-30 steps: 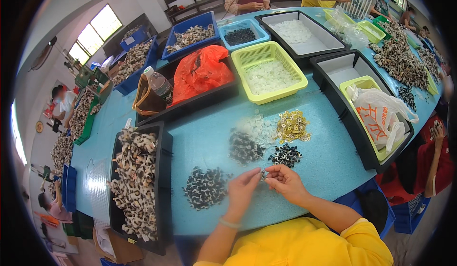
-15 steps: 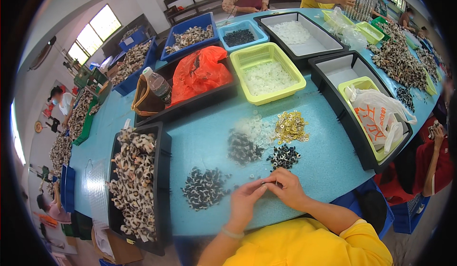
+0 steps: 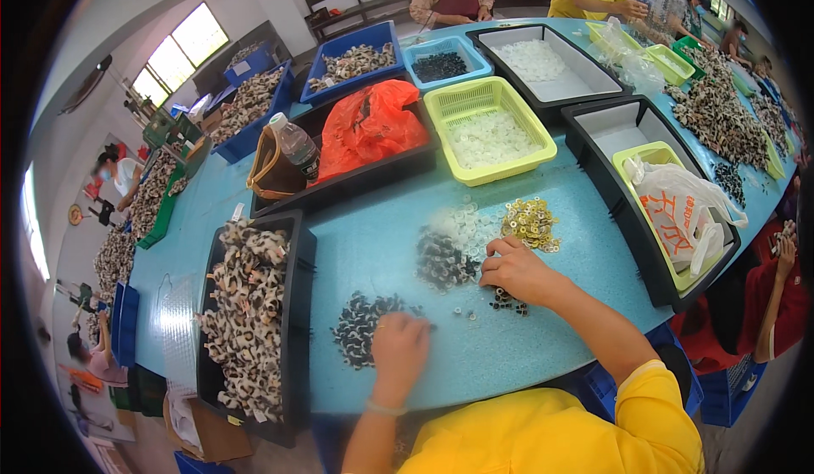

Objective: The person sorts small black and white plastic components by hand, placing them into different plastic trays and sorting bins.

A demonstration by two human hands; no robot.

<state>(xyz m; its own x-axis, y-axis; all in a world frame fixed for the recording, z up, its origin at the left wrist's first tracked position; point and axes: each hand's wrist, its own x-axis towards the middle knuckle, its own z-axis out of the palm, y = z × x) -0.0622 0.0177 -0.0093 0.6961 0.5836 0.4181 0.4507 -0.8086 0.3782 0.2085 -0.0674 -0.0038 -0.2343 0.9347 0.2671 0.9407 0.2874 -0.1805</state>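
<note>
The two hands, together over the near part of the table half a second ago, are now apart: the left hand (image 3: 401, 348) is over at the heap of dark pieces (image 3: 354, 330), and the right hand (image 3: 521, 272) is up at the small heap of black rings (image 3: 507, 303). The left hand is blurred, its fingers bent down at the right side of the dark heap; I cannot tell whether they hold a piece. The right hand's fingers are curled and a little spread, covering part of the black rings, and whether they pinch one I cannot tell. Between the hands, a few loose bits (image 3: 465, 313) lie on the blue table (image 3: 509, 364). Just beyond the right hand are a heap of yellow rings (image 3: 532, 224), a scatter of clear rings (image 3: 466, 222) and a heap of grey pieces (image 3: 441, 258), the last two touching. To the left of the dark heap stands a black tray (image 3: 298, 330) full of mottled pieces (image 3: 250, 321). Farther back, a yellow-green basket (image 3: 492, 174) holds whitish rings (image 3: 492, 139), near a red bag (image 3: 373, 131) and a bottle (image 3: 297, 147).
</note>
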